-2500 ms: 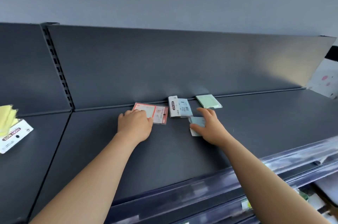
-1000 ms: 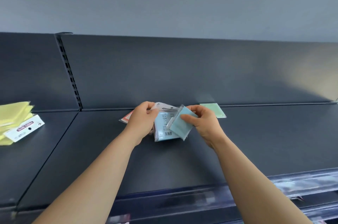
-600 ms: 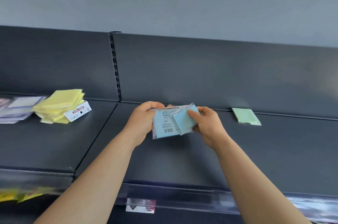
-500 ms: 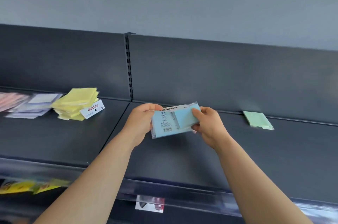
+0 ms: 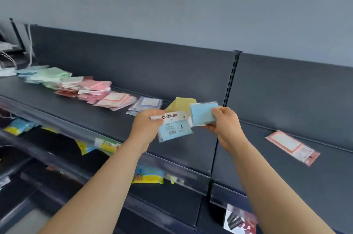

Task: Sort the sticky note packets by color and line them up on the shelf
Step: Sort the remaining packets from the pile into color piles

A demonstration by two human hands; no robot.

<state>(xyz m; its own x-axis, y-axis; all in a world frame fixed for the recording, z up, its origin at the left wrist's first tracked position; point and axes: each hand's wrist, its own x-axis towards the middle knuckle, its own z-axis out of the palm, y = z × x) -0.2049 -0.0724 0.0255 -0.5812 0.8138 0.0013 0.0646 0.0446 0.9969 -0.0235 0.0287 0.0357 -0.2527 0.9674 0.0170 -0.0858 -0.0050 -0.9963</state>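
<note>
Both up off the shelf point(image 5: 95, 119) now: left hand point(image 5: 147, 124) clamps the big pack point(image 5: 174, 131), right hand point(image 5: 226, 126) pinches the small pack point(image 5: 202, 116). View's swung to the piles point(image 5: 91, 88) at ten o'clock, so both blues likely go there; pink pack point(image 5: 292, 146) waits at three.

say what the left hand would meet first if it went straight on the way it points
Probably the yellow packets just beyond the left hand and the blue packet it grips; depth is unclear, it might pass over them.
</note>
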